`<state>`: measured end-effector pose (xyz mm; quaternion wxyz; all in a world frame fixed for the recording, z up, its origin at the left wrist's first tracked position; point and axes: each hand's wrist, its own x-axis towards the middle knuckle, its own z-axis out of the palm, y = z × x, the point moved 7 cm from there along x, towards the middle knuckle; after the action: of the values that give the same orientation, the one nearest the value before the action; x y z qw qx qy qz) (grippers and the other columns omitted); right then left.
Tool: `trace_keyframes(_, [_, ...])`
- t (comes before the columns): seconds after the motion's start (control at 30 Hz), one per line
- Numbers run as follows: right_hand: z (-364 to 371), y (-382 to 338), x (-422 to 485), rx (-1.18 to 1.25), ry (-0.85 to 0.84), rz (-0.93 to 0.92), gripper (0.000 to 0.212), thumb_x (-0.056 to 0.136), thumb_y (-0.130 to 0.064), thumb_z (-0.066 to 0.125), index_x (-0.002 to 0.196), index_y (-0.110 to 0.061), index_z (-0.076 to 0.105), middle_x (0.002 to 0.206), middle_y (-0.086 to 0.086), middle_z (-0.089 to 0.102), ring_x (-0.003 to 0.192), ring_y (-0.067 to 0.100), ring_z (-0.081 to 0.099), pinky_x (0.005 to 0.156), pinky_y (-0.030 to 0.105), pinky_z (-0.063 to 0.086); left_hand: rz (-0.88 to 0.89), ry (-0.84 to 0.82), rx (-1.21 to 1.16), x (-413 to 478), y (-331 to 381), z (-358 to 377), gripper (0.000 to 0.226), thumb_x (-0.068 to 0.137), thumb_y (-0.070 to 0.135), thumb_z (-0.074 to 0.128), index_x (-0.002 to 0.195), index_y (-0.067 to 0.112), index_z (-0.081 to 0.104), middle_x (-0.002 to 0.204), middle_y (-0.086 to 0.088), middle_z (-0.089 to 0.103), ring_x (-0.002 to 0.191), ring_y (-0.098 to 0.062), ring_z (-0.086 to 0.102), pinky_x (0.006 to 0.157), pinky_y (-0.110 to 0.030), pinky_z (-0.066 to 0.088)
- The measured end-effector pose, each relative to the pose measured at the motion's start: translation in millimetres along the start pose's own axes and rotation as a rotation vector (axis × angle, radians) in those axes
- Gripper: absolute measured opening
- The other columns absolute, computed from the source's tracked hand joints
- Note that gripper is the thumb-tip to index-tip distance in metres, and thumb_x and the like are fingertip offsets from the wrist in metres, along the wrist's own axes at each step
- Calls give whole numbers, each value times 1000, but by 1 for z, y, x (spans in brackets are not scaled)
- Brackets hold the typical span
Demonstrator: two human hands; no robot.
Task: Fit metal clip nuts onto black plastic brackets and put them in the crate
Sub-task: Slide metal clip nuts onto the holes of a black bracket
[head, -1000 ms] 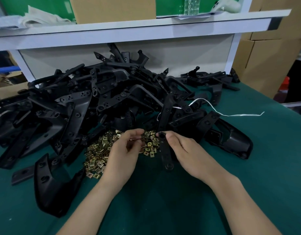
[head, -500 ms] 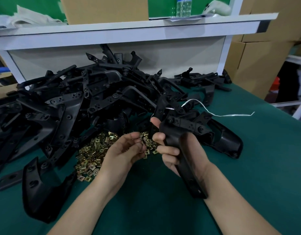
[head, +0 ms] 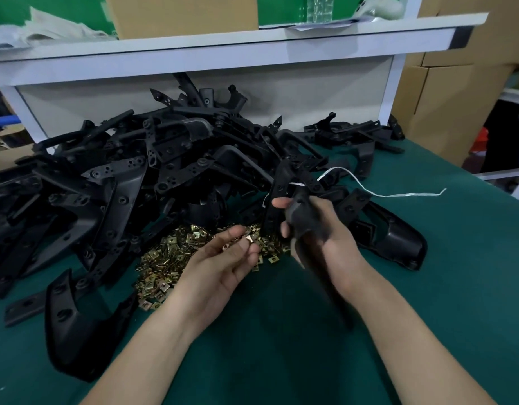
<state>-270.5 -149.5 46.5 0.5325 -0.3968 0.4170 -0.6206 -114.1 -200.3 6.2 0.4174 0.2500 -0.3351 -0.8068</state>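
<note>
My right hand (head: 325,241) grips a black plastic bracket (head: 303,217), lifted off the green table and blurred by motion; its long arm trails down toward my wrist. My left hand (head: 223,267) is palm up just left of it, pinching a brass clip nut (head: 248,239) between thumb and fingertips. Under and behind the left hand lies a heap of brass clip nuts (head: 170,258). A big pile of black brackets (head: 164,171) fills the table behind. No crate is in view.
A loose bracket (head: 71,331) lies at the front left and another (head: 398,241) to the right of my hands. A white strip (head: 384,194) trails over the pile. A white shelf (head: 223,57) overhangs the back; cardboard boxes (head: 445,112) stand at the right.
My right hand has picked a bracket off the table, raised it and is turning it. My left hand has turned palm up with a clip nut taken from the heap.
</note>
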Motion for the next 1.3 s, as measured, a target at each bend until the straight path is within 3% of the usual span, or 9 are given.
trace_keyframes(0.1, [-8, -15, -12, -549, 168, -234, 47, 102, -52, 30, 114, -33, 71, 112, -14, 73, 108, 1, 65, 91, 24, 48, -50, 14, -89, 0, 0, -1, 22, 80, -2, 66, 99, 7, 73, 85, -10, 72, 81, -19, 73, 69, -26, 59])
trace_keyframes(0.17, [-8, -10, -15, -717, 177, -210, 54, 101, -58, 28, 114, -23, 67, 116, -3, 69, 111, 12, 63, 96, 35, 50, -54, 14, -96, 0, 1, 1, 18, 81, -1, 65, 92, 8, 76, 84, -10, 72, 79, -18, 73, 68, -25, 59])
trace_keyframes(0.23, [-6, -3, -14, -816, 147, -155, 57, 98, -65, 27, 112, -27, 67, 111, -10, 70, 106, 4, 63, 95, 29, 49, -55, 16, -90, -1, 1, 3, 19, 81, -1, 65, 87, 9, 79, 85, -10, 73, 78, -18, 73, 68, -25, 59])
trace_keyframes(0.37, [2, 6, -13, -871, 36, -66, 54, 89, -80, 34, 103, -38, 65, 95, -19, 71, 90, -1, 64, 87, 33, 52, -37, 22, -41, -2, 3, 4, 17, 80, 2, 68, 90, 12, 77, 85, -6, 71, 78, -16, 72, 68, -26, 59])
trace_keyframes(0.47, [8, 8, -11, -835, -40, -60, 30, 86, -66, 50, 96, -43, 65, 89, -17, 69, 83, 9, 65, 78, 34, 53, 12, 19, 16, -4, 6, 7, 18, 80, 4, 70, 96, 12, 72, 83, -4, 70, 78, -15, 71, 70, -25, 59])
trace_keyframes(0.53, [12, 9, -10, -813, -83, -65, 26, 81, -60, 53, 99, -45, 65, 95, -17, 69, 88, 16, 66, 83, 39, 53, 52, -4, 57, -6, 7, 11, 20, 78, 6, 71, 97, 12, 72, 82, -6, 70, 79, -16, 71, 72, -26, 59])
trace_keyframes(0.73, [15, 6, -9, -783, -110, -152, 18, 97, -53, 55, 106, -43, 67, 102, -17, 69, 94, 5, 65, 87, 32, 51, 137, -37, 258, -12, 5, 20, 16, 78, 16, 73, 93, 20, 76, 98, -7, 70, 93, -18, 68, 89, -34, 57])
trace_keyframes(1.0, [15, 8, -10, -791, -133, -103, 19, 100, -51, 53, 106, -41, 68, 105, -15, 70, 97, 10, 67, 95, 44, 52, 359, -85, 767, -24, 18, 30, 26, 99, 9, 58, 114, 25, 72, 94, 8, 72, 93, -9, 66, 84, -16, 51])
trace_keyframes(1.3, [20, 4, -13, -720, -127, -137, 25, 105, -47, 45, 103, -33, 66, 97, -14, 70, 91, 1, 65, 87, 30, 49, 348, -19, 591, -22, 21, 24, 26, 83, 38, 73, 108, 31, 74, 101, -2, 73, 98, -15, 67, 91, -29, 54])
